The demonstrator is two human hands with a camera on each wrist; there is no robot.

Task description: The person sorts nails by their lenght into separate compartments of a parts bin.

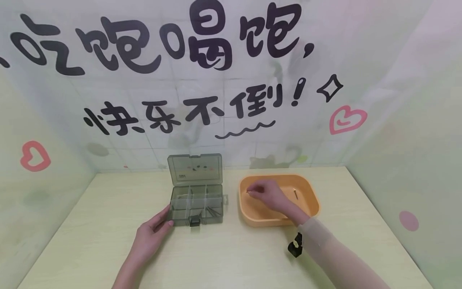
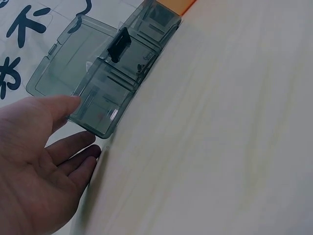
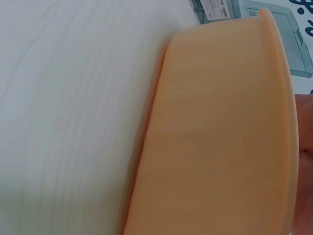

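Observation:
My left hand holds the left front corner of a see-through grey storage box, its thumb at the wall and fingers bent by the lower edge. The box's lid stands raised at the back. Long dark screws lie in its front right compartment. Over the left part of an orange tray, my right hand pinches a small screw-like piece between thumb and forefinger, mostly hidden by the fingertips. Another screw lies in the tray's right part.
A pale wooden table carries the box and the tray, with a gap between them. A printed wall covering rises close behind the lid. A black device hangs under my right wrist, near the tray's front wall.

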